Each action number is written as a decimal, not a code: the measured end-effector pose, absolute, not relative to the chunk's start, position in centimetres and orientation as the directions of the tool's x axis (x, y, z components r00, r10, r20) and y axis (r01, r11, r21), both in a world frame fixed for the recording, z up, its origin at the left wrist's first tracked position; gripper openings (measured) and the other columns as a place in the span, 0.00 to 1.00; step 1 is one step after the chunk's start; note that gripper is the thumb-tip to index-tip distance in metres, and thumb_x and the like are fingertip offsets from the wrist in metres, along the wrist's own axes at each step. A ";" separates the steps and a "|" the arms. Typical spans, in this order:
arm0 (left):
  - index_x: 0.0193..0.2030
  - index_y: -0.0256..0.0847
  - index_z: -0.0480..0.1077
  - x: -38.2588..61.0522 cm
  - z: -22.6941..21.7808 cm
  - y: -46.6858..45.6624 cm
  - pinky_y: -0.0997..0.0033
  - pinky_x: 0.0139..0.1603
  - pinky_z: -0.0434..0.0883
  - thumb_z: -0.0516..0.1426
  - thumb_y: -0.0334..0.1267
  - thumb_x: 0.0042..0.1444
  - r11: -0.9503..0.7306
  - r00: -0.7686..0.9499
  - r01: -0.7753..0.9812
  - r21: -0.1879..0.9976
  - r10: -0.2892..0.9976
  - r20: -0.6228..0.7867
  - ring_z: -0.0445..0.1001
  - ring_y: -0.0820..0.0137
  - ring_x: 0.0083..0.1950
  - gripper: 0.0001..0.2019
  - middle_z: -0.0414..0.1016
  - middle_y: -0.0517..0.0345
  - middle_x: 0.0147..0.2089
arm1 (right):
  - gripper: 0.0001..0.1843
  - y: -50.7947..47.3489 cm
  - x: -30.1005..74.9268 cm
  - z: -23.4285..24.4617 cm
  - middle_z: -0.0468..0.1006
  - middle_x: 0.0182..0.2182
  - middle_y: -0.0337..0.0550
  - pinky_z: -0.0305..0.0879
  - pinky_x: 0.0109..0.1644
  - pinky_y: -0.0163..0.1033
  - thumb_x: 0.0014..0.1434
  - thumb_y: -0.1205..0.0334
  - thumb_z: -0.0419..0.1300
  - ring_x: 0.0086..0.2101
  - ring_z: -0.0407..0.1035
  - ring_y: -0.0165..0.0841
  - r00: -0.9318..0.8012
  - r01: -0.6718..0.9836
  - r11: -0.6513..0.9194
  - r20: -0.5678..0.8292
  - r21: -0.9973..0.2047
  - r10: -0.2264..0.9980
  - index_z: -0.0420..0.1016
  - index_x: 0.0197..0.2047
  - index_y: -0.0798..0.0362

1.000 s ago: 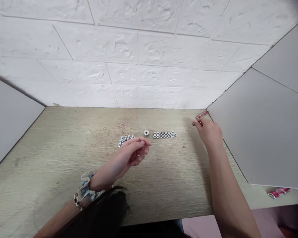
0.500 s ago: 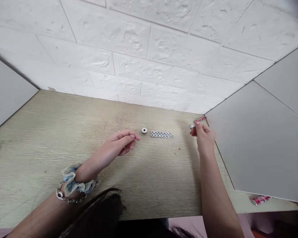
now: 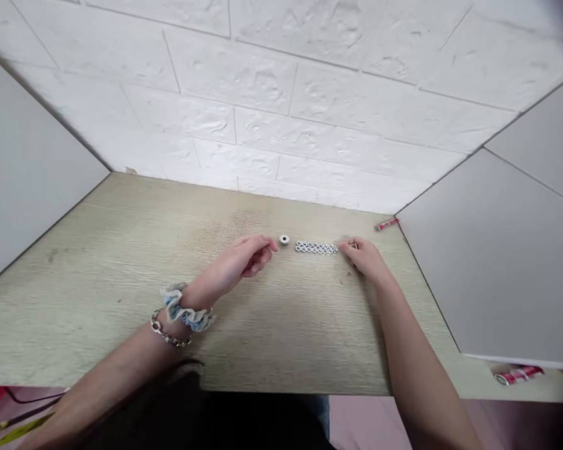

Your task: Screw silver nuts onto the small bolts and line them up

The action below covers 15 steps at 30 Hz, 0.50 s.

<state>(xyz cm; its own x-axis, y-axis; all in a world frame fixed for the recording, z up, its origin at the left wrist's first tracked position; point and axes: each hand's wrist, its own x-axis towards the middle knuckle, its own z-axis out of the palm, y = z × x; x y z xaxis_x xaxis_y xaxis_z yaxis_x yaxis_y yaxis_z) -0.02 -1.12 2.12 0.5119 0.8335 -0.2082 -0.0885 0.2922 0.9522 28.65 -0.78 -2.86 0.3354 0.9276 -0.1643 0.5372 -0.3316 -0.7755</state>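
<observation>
On the pale wood-grain counter [image 3: 98, 281], between the grey side panels and below the white brick-pattern wall [image 3: 281, 94], you have your left hand [image 3: 248, 257] resting palm-down and half open, its fingers loosely curled and apparently holding nothing. A fabric scrunchie [image 3: 185, 310] and a chain bracelet [image 3: 166, 334] sit on that wrist, and the chain could catch on small parts if it dragged low. Just beyond your fingertips lies a round metal spacer [image 3: 284, 239], which could roll away if nudged on its edge. To its right, a tight row of hex nuts [image 3: 316, 247] lies flat, and one careless brush from either hand could scatter it. Your right hand [image 3: 363, 257] sits just beside the row's far end, its fingers curled nearly closed around a glint of metal [image 3: 355, 246]; you can't tell from this view what that piece is or how firmly it's held, and a weak pinch could drop it among the nuts. Further right, a small red tube [image 3: 386, 224] lies near the counter's back corner, with no readable writing, and another red-and-white object [image 3: 518, 375] sits at the lower right, its markings too blurred to read.
</observation>
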 end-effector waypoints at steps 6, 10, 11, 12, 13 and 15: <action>0.31 0.37 0.67 0.1 1.3 -0.8 0.79 0.17 0.49 0.48 0.44 0.53 0.275 0.493 -0.072 0.959 0.846 -0.205 0.53 0.81 0.19 0.12 0.58 0.63 0.23 | 0.15 -0.3 28.8 -3.5 0.73 0.25 0.40 0.56 0.32 0.34 0.47 0.51 0.53 0.28 0.65 0.31 0.276 0.720 -0.255 -0.071 -0.646 0.958 0.73 0.29 0.54; 0.33 0.37 0.67 0.2 0.7 -0.3 0.79 0.16 0.48 0.47 0.44 0.53 0.310 0.513 -0.049 0.949 0.823 -0.242 0.52 0.81 0.18 0.13 0.58 0.63 0.24 | 0.15 -0.3 28.7 -3.5 0.75 0.28 0.40 0.56 0.35 0.35 0.48 0.51 0.52 0.32 0.66 0.32 0.248 0.762 -0.241 -0.072 -0.601 0.966 0.72 0.28 0.53; 0.33 0.37 0.67 0.2 0.6 -0.2 0.79 0.16 0.47 0.47 0.44 0.53 0.315 0.519 -0.049 0.948 0.819 -0.246 0.52 0.81 0.18 0.13 0.58 0.63 0.23 | 0.15 -0.4 28.6 -3.4 0.74 0.28 0.40 0.56 0.35 0.34 0.48 0.51 0.52 0.32 0.66 0.32 0.250 0.772 -0.246 -0.076 -0.587 0.965 0.72 0.28 0.53; 0.33 0.37 0.67 0.2 0.5 -0.2 0.79 0.16 0.47 0.47 0.44 0.53 0.316 0.523 -0.049 0.947 0.816 -0.245 0.52 0.81 0.18 0.14 0.58 0.63 0.23 | 0.15 -0.4 28.5 -3.3 0.74 0.27 0.40 0.55 0.35 0.34 0.48 0.51 0.52 0.31 0.65 0.32 0.253 0.780 -0.250 -0.077 -0.573 0.964 0.72 0.27 0.53; 0.34 0.37 0.67 0.3 0.5 -0.2 0.79 0.16 0.47 0.46 0.45 0.53 0.314 0.526 -0.048 0.948 0.815 -0.243 0.52 0.81 0.18 0.14 0.58 0.63 0.23 | 0.14 -0.5 28.4 -3.2 0.74 0.27 0.40 0.55 0.34 0.34 0.48 0.52 0.52 0.31 0.65 0.32 0.256 0.786 -0.254 -0.076 -0.564 0.964 0.72 0.27 0.53; 0.34 0.37 0.67 0.3 0.5 -0.2 0.79 0.16 0.48 0.46 0.45 0.53 0.309 0.530 -0.039 0.950 0.813 -0.243 0.53 0.80 0.19 0.15 0.58 0.63 0.23 | 0.14 -0.5 28.2 -3.1 0.74 0.27 0.39 0.55 0.34 0.34 0.48 0.53 0.52 0.31 0.65 0.32 0.266 0.789 -0.262 -0.076 -0.556 0.961 0.71 0.27 0.53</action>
